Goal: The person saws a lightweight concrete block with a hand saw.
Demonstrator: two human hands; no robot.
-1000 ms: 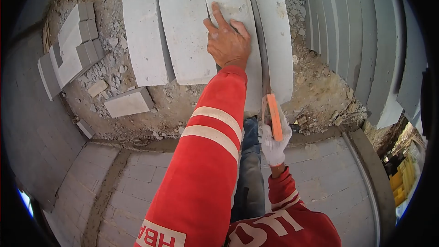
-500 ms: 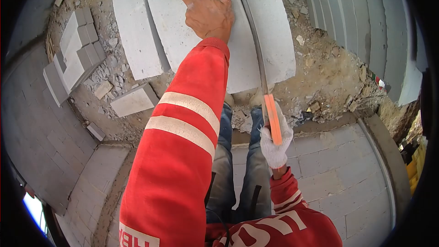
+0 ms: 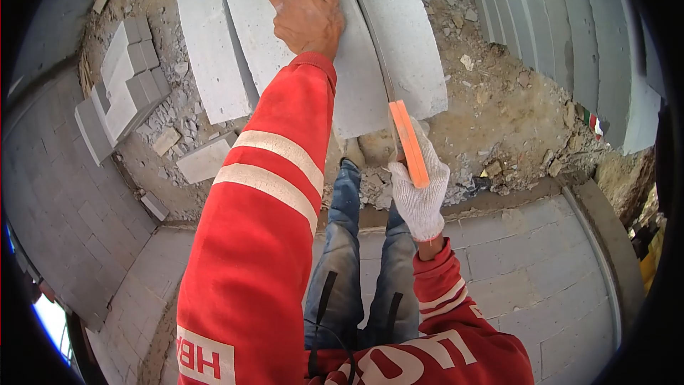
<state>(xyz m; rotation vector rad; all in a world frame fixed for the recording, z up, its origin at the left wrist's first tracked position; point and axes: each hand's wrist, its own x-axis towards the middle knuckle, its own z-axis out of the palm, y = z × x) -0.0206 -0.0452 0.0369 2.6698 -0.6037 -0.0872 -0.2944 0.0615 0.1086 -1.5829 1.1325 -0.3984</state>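
Observation:
My bare left hand (image 3: 308,20) lies with fingers apart on top of a pale grey block (image 3: 356,103), close to the left of the saw line. In a white knitted glove, my right hand (image 3: 420,203) is wrapped around the orange handle (image 3: 408,144) of a hand saw. The saw's thin blade (image 3: 368,28) runs away from me along a long, narrow gap in the pale block surface. Right of the blade lies another pale section (image 3: 406,50), its near end level with the handle.
More pale blocks (image 3: 206,43) lie to the left, with stacked blocks (image 3: 128,78) and rubble (image 3: 167,114) beyond. A single block (image 3: 206,158) rests on the dirt. Grey panels (image 3: 563,36) stand at the right. Behind my legs runs a low block wall (image 3: 513,257).
My right hand has pushed the saw forward, so its handle is now closer to the block's near edge. The view has shifted slightly; my left hand stays on the block.

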